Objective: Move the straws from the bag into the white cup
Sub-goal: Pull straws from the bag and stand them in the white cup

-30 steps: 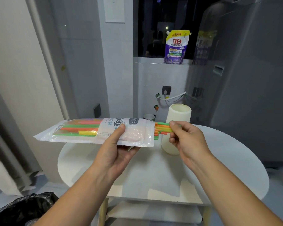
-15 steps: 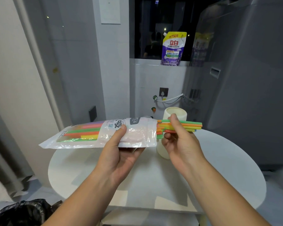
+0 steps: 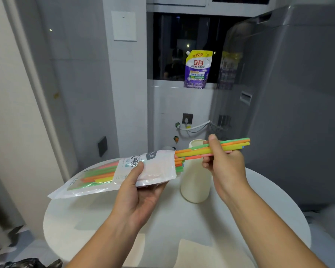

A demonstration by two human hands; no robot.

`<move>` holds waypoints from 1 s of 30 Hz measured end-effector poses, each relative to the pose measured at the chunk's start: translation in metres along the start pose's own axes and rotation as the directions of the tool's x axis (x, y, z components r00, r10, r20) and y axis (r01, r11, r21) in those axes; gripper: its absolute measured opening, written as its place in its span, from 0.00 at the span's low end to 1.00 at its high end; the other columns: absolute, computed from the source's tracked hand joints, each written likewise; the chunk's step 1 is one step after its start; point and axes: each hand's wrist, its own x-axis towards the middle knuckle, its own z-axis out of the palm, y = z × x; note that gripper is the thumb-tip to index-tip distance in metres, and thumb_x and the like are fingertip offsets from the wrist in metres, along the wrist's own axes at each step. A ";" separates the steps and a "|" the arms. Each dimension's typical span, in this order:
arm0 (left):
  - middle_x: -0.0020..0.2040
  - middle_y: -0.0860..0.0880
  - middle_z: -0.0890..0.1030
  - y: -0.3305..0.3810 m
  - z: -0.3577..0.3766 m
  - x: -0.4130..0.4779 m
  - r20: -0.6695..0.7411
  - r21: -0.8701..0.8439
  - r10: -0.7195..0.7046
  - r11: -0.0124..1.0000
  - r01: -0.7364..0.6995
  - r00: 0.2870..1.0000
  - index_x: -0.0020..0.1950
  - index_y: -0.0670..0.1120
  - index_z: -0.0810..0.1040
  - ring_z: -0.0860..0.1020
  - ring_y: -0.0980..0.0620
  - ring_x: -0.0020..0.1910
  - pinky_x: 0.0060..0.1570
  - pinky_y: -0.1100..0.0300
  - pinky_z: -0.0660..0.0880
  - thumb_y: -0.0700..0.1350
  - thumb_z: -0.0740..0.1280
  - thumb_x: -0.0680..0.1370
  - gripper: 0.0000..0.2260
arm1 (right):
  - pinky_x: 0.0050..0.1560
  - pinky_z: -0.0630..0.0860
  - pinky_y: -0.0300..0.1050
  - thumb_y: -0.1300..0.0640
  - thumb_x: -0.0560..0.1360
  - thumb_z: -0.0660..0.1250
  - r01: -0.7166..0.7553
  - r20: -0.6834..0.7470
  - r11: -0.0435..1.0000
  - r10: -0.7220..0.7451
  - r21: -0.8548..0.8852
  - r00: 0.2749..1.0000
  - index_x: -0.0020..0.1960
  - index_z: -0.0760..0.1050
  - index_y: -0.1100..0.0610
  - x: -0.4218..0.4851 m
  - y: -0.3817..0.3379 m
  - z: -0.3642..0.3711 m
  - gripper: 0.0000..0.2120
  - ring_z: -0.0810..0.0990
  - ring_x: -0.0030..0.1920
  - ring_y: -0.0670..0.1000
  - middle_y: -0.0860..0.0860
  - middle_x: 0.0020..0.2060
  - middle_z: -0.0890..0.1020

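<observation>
My left hand (image 3: pixel 141 190) grips a clear and white plastic bag (image 3: pixel 97 175) near its open right end, holding it level above the round white table (image 3: pixel 89 225). Orange, green and yellow straws fill the bag. My right hand (image 3: pixel 223 165) pinches a bundle of several coloured straws (image 3: pixel 232 145) that sticks far out of the bag's mouth to the right. A tall white cup (image 3: pixel 194 182) stands upright on the table just behind and below the bundle, between my hands; its rim is partly hidden by the straws.
A large grey appliance (image 3: pixel 298 93) stands close to the table's right side. A purple and yellow detergent pouch (image 3: pixel 197 70) sits on the window ledge behind. A wall socket with white cable (image 3: pixel 188 120) is behind the cup. A black bin bag (image 3: pixel 27 263) lies at lower left.
My right hand has drawn the straw bundle further out of the bag to the right. The bag's left end has tipped down a little. The camera has tilted upward.
</observation>
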 end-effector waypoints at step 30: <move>0.60 0.41 0.86 0.021 -0.014 0.024 -0.044 -0.095 0.115 0.988 -0.119 0.992 0.72 0.44 0.75 0.85 0.39 0.60 0.53 0.35 0.81 0.40 0.70 0.79 0.20 | 0.28 0.74 0.39 0.54 0.78 0.69 0.170 -0.110 0.972 -0.190 -0.165 0.976 0.41 0.79 0.61 0.044 -0.098 -0.051 0.12 0.73 0.27 0.48 0.56 0.36 0.80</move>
